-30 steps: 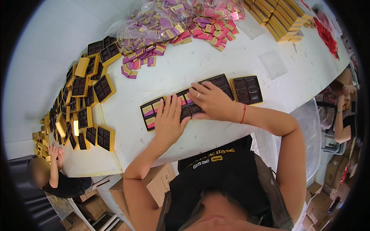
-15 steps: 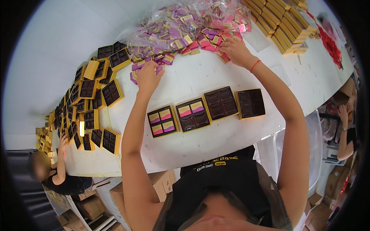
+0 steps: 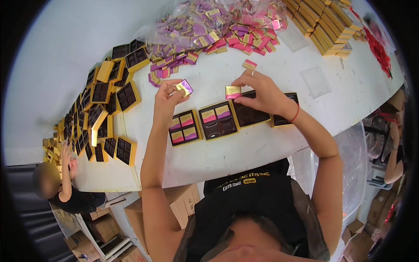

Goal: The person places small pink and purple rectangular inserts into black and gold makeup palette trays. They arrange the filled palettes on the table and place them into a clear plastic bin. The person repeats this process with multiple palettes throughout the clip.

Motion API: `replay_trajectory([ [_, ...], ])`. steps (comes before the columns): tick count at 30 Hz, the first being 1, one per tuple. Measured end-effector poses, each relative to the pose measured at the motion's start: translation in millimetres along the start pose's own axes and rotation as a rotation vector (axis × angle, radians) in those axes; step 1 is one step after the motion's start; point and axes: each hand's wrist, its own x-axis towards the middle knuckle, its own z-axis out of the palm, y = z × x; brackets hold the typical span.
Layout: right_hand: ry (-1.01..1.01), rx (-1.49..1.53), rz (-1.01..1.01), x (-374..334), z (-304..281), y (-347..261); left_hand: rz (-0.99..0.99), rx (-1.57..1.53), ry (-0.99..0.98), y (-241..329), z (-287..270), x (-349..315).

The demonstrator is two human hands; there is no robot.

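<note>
My left hand (image 3: 167, 99) pinches a purple-and-gold wrapped chocolate (image 3: 185, 87) above the table, just beyond the leftmost box (image 3: 199, 126). That box has a wrapped piece in each compartment. Between thumb and fingers, my right hand (image 3: 265, 92) grips a pink-and-gold wrapped chocolate (image 3: 233, 92) at the far edge of the boxes. The second box (image 3: 212, 129) holds two pieces in its far compartments; its near ones show bare dark tray. My right hand partly covers the third box (image 3: 248, 118) and the fourth box (image 3: 279, 121); no pieces show in them.
Beyond my hands lies a heap of wrapped chocolates (image 3: 174, 52) under clear plastic bags (image 3: 214, 22). One loose pink piece (image 3: 249, 64) lies apart. Open boxes (image 3: 126, 96) pile up at left, near a co-worker (image 3: 72, 196). Gold boxes (image 3: 323, 30) and a clear lid (image 3: 317, 82) are right.
Both hands have come back from the heap toward the row of boxes, each now gripping a wrapped chocolate. One pink piece now lies apart from the heap. The co-worker's hands have risen.
</note>
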Motion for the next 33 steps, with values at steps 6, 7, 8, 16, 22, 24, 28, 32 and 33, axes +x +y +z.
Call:
replay_trajectory([
  [6, 0.063, -0.015, 0.040, -30.5, 25.6, -27.5, 0.106, -0.124, 0.119, -15.9, 19.4, -90.9],
  [7, 0.073, -0.018, 0.049, -34.5, 29.1, -28.0, 0.111, -0.114, 0.133, -19.2, 24.2, -100.4],
  [8, 0.083, -0.022, 0.058, -37.5, 32.8, -28.7, 0.116, -0.105, 0.146, -23.7, 31.1, -108.9],
  [16, 0.052, 0.031, 0.090, -52.8, 57.7, -36.3, 0.209, 0.134, 0.225, -58.4, 64.4, -120.5],
  [22, 0.070, 0.017, 0.088, -56.3, 59.2, -40.3, 0.241, 0.341, 0.237, -57.6, 63.4, -122.4],
  [24, 0.090, -0.003, 0.058, -56.4, 61.1, -38.8, 0.235, 0.353, 0.235, -57.9, 62.0, -123.8],
  [28, 0.050, -0.008, 0.071, -57.7, 61.5, -38.7, 0.251, 0.010, 0.284, -55.6, 61.9, -126.3],
  [32, 0.020, -0.010, 0.056, -54.6, 64.5, -37.2, 0.293, 0.312, 0.254, -43.5, 64.8, -123.8],
  [33, 0.013, 0.003, 0.050, -53.1, 65.3, -36.9, 0.341, 0.437, 0.240, -43.7, 65.9, -121.9],
])
